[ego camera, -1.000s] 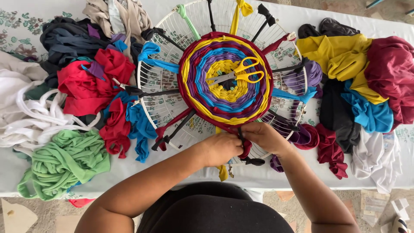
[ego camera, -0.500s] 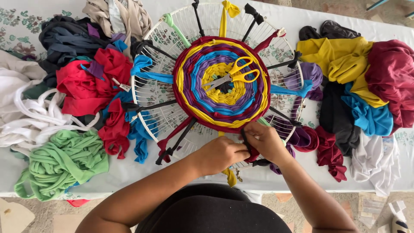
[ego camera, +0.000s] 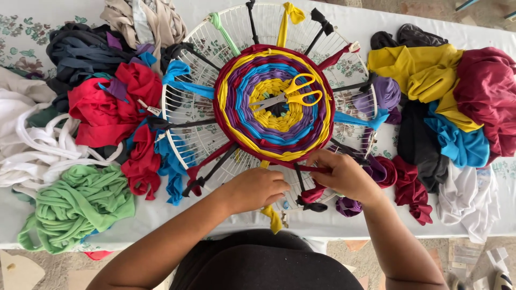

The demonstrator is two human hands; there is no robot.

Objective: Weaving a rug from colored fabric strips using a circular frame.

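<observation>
2 hands: right hand (ego camera: 346, 174) pinches maroon strip (ego camera: 301, 167) (weave (ego camera: 274, 102) edge).

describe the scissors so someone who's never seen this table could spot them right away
Find the big round white wire frame in the middle of the table, with a woven disc of dark red, yellow, purple and blue rings at its centre. The scissors lie on the disc's yellow middle, above both hands. Their bright yellow handles and metal blades make them the only hard tool among cloth.
</observation>
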